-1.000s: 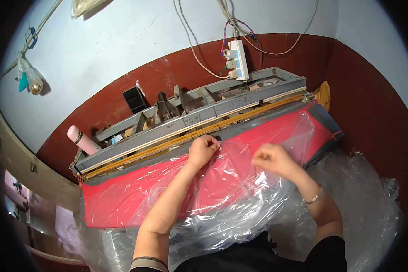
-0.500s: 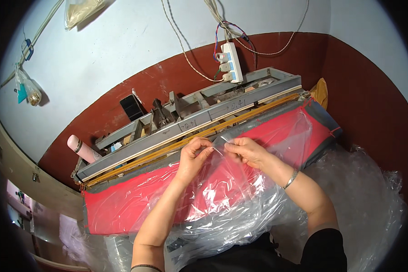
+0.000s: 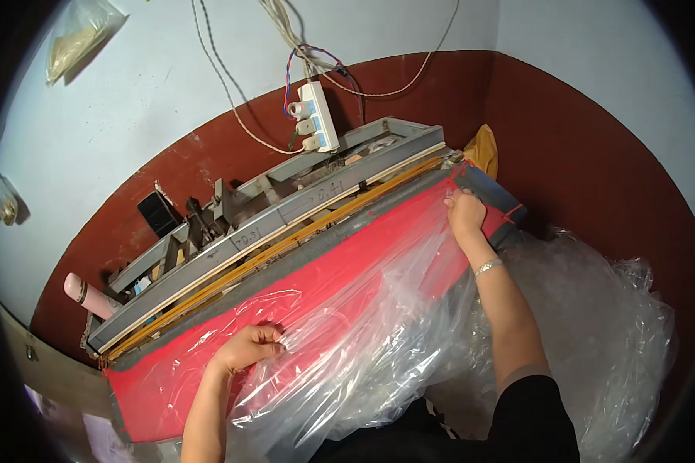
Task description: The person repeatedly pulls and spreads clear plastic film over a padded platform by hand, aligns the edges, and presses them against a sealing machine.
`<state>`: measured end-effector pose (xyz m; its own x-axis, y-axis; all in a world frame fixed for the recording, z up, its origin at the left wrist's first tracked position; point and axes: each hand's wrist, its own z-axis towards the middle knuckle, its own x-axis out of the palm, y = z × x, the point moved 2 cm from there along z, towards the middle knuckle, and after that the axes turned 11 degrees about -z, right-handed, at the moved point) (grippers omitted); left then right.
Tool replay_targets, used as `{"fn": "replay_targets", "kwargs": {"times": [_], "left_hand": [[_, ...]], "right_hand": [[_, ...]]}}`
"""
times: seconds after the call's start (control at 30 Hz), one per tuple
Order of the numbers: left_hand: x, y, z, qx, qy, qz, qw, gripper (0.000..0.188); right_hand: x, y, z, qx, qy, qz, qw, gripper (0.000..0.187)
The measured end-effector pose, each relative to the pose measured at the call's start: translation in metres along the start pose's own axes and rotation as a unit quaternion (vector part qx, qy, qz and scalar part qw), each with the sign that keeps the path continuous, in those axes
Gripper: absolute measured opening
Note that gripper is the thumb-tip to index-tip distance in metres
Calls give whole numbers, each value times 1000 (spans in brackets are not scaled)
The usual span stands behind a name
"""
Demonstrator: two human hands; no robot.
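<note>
Clear plastic film lies in shiny folds over a long red padded board with dark grey edges. My left hand pinches the film over the board's left half, thumb and fingers pressed together. Near the board's far right corner, my right hand is closed on another part of the film. Between the two hands the film is drawn into long diagonal creases. A grey metal frame runs behind the board, with yellow strips along its near side.
A pink bottle leans at the frame's left end. Behind the frame stand a dark phone-like slab and a white power strip with cords. More crumpled film is heaped at the right, and a yellow bag sits in the corner.
My hands have moved apart from near the middle: the left toward the lower left, the right to the far right corner. The film is stretched between them. The view has shifted right.
</note>
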<state>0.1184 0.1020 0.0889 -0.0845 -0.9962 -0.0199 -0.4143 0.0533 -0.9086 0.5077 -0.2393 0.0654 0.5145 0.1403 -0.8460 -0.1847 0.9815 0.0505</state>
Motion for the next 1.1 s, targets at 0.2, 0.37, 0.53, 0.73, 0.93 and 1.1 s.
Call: {"fn": "replay_targets", "kwargs": {"times": [0.2, 0.37, 0.53, 0.73, 0.93, 1.1], "left_hand": [[10, 10, -21, -35, 86, -76, 993, 31], [44, 25, -106, -64, 158, -140, 975, 32], [40, 93, -205, -175, 52, 190, 965, 20], [-42, 113, -395, -337, -350, 431, 760, 28], [-72, 59, -515, -8, -795, 335, 505, 22], [-33, 60, -368, 26, -537, 573, 619, 52]], "right_hand": [[5, -23, 14, 106, -76, 20, 991, 23], [18, -21, 15, 34, -54, 56, 996, 16], [37, -21, 22, -74, -134, 86, 985, 13], [68, -73, 42, -69, -51, 132, 987, 19], [88, -50, 44, -28, -12, 92, 995, 25], [85, -67, 48, -16, 6, 55, 998, 31]]}}
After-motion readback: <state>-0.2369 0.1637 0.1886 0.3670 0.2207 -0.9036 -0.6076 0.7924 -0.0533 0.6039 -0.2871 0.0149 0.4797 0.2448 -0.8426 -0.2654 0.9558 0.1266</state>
